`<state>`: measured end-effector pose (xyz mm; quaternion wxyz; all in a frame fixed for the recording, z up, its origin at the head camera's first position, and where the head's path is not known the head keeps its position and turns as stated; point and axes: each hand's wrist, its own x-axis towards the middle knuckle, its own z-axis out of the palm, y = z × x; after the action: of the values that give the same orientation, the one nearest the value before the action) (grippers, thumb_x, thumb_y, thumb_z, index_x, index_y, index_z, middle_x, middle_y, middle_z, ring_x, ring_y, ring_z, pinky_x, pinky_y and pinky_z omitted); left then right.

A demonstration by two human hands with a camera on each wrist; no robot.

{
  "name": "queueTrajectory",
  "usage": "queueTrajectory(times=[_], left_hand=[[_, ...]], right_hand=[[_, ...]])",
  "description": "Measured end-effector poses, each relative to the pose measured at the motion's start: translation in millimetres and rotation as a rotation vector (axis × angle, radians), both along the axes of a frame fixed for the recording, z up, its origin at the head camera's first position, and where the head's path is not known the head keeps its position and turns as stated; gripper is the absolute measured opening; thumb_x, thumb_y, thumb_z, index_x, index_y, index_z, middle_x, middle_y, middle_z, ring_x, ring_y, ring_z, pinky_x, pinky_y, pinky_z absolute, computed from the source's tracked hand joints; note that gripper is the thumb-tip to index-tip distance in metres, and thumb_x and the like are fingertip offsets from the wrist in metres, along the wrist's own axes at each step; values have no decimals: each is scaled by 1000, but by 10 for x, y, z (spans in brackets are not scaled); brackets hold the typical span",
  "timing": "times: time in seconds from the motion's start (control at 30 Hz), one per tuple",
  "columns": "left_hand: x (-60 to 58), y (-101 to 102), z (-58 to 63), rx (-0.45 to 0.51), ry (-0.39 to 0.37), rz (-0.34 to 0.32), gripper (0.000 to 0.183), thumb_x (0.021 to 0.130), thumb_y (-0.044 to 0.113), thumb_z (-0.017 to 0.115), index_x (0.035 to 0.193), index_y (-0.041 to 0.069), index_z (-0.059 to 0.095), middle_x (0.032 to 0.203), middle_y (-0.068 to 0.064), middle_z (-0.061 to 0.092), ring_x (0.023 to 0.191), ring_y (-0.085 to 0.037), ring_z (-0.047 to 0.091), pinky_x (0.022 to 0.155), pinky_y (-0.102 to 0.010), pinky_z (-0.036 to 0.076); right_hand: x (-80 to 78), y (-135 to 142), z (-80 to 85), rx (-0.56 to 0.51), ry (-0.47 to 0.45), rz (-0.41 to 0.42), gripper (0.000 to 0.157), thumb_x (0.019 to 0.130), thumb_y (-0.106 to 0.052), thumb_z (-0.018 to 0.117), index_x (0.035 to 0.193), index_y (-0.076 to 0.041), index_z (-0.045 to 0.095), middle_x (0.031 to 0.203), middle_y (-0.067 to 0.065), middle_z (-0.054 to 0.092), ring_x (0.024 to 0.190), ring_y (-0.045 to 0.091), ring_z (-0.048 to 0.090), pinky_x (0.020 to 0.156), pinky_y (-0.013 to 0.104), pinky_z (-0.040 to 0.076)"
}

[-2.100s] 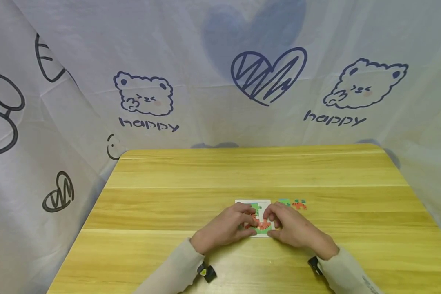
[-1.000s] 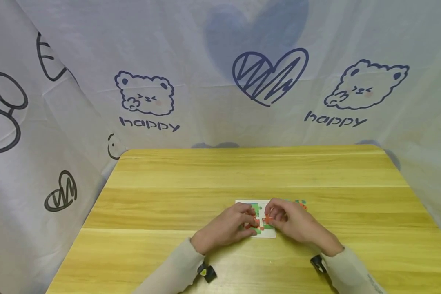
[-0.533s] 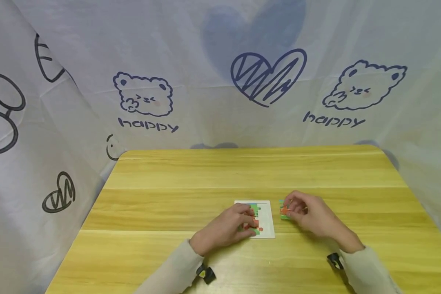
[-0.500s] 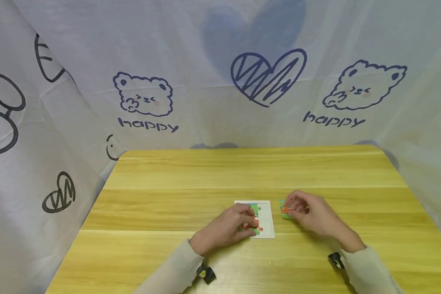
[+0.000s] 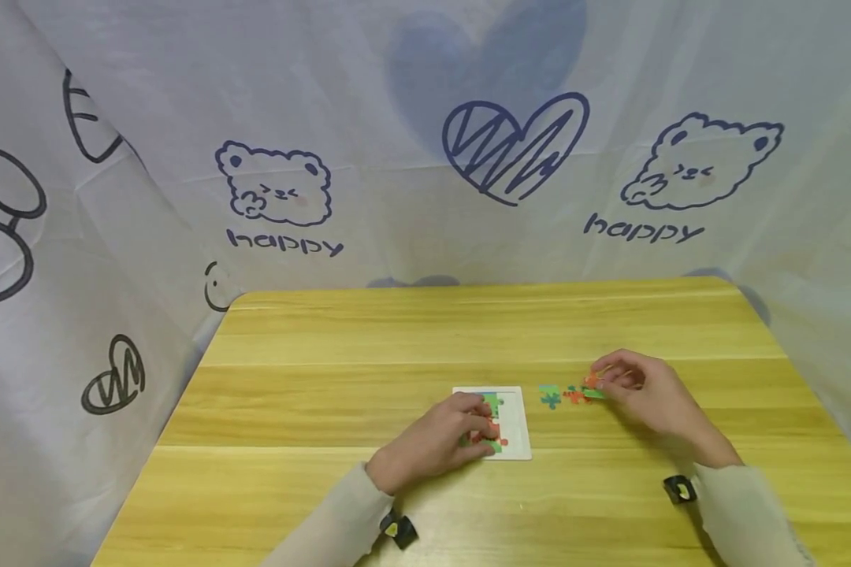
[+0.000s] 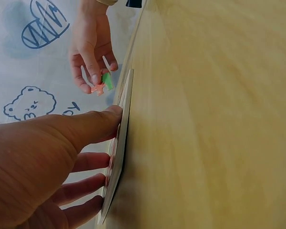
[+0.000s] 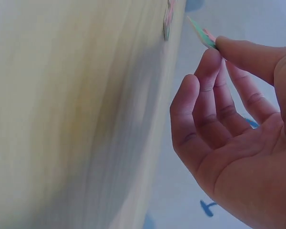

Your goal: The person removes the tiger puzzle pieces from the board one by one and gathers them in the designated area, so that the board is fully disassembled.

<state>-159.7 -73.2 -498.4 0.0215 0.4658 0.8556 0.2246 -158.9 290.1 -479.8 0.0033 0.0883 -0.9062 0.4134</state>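
Note:
My right hand (image 5: 650,391) pinches a green and orange puzzle piece (image 6: 106,81) between thumb and fingertips, raised over the table's right part. In the right wrist view that puzzle piece (image 7: 203,36) appears nearly edge-on. My left hand (image 5: 436,435) rests its fingertips on the left side of a white puzzle board (image 5: 516,425), where joined green and orange pieces (image 5: 492,404) lie partly under the fingers. The board's right half shows bare white. From the left wrist view, the thumb and fingers of the left hand (image 6: 43,162) extend onto the board's face.
Between the board and my right hand lie a green and teal puzzle piece (image 5: 549,396) and an orange and teal piece (image 5: 575,394). They rest on a wooden table (image 5: 369,339). A white curtain (image 5: 397,213) with bear and heart drawings hangs behind it.
My right hand has lifted an orange and green puzzle piece off the board's right side and carried it right, past the loose pieces. My left hand has stayed in place on the board.

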Motion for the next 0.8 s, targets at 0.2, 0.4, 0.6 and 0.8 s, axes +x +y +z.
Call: queueTrajectory(times=[0.2,0.4,0.6,0.8], left_hand=[[1,0,5,9,11,-2,13,102,24,80,110,15,85,116,1,72,107,-13,62,97,-23,56],[2,-2,-7,20,7,-5,13,102,24,80,110,15,85,113,2,70,102,-11,59,93,-20,53],[12,-12,7,7,-17,8,15,103,25,79,113,16,85,118,2,71,106,-12,60,96,-21,54],[12,-8,18,-7,-36,9,17,104,26,78,116,15,85,119,2,70,106,-11,59,96,-19,53]], right_hand=[[-44,148,-17,10,-72,-16,20,103,-14,77,122,-6,78,105,10,80,87,5,70,76,20,60],[-64,199,-70,51,-115,-7,20,101,-12,78,119,-3,78,103,8,80,85,6,67,74,20,58],[-81,184,-101,105,-82,-13,19,101,-11,79,118,-3,78,102,7,78,87,10,66,74,19,56],[-55,177,-96,107,-82,-8,20,101,-8,76,120,-2,76,106,9,77,89,9,65,75,20,55]])
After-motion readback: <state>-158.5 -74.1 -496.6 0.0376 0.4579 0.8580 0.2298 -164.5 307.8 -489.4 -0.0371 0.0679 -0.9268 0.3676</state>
